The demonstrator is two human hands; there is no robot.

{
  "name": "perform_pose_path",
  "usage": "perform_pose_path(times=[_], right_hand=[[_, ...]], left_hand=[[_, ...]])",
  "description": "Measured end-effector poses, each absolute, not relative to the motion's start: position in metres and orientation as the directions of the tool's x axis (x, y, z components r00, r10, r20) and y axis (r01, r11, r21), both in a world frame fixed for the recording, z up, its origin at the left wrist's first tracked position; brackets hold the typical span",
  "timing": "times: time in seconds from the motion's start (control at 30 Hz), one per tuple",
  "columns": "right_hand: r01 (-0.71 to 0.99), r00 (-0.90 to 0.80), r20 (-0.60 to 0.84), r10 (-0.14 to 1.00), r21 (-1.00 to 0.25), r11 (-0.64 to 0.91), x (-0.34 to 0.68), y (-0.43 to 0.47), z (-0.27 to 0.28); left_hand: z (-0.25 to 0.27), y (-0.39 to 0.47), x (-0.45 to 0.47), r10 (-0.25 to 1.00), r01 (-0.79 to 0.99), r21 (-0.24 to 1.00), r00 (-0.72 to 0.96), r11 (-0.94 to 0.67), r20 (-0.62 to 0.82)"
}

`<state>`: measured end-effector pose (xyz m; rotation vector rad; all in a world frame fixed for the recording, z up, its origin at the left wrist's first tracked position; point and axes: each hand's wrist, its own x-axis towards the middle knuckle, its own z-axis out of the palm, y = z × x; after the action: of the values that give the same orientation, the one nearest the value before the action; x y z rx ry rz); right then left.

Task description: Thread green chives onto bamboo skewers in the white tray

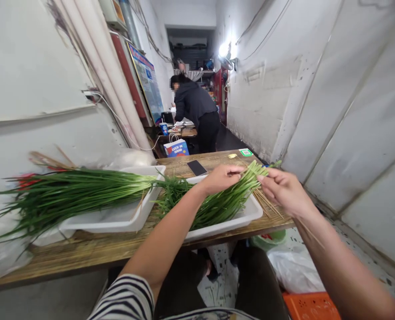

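Observation:
A bundle of green chives lies over the right white tray, with pale cut ends at its right side. My left hand is closed around the stems near those ends. At the tips, my right hand is closed in a pinch, its fingers touching the stems. A thin bamboo skewer sticks out from under the right palm along the wrist; its front end is hidden. More bamboo skewers lie on the table just below the right hand.
Longer chives overhang the left white tray. Beyond the trays on the wooden table lie a phone and a green QR card. A green basin and orange crate sit below. A person bends over another table.

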<state>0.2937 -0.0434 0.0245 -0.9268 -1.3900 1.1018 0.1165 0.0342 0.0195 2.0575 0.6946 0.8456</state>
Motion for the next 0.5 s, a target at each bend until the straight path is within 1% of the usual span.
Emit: perform_pose_path(times=[0.13, 0.23, 0.4, 0.5], right_hand=[[-0.046, -0.232, 0.334, 0.914, -0.942, 0.333, 0.276, -0.031, 0.075], [-0.018, -0.267, 0.367, 0.891, -0.926, 0.376, 0.263, -0.02, 0.103], [0.121, -0.296, 0.33, 0.896, -0.918, 0.378, 0.25, -0.002, 0.141], [0.168, -0.292, 0.325, 0.899, -0.908, 0.383, 0.249, 0.007, 0.165]], left_hand=[[0.04, 0.041, 0.089, 0.741, 0.092, 0.863, 0.562, -0.496, 0.366], [0.035, 0.055, 0.07, 0.761, 0.044, 0.91, 0.566, -0.412, 0.317], [0.013, 0.064, 0.045, 0.757, 0.155, 0.925, 0.628, -0.347, 0.179], [0.001, 0.061, 0.034, 0.767, 0.296, 0.891, 0.636, -0.343, 0.084]])
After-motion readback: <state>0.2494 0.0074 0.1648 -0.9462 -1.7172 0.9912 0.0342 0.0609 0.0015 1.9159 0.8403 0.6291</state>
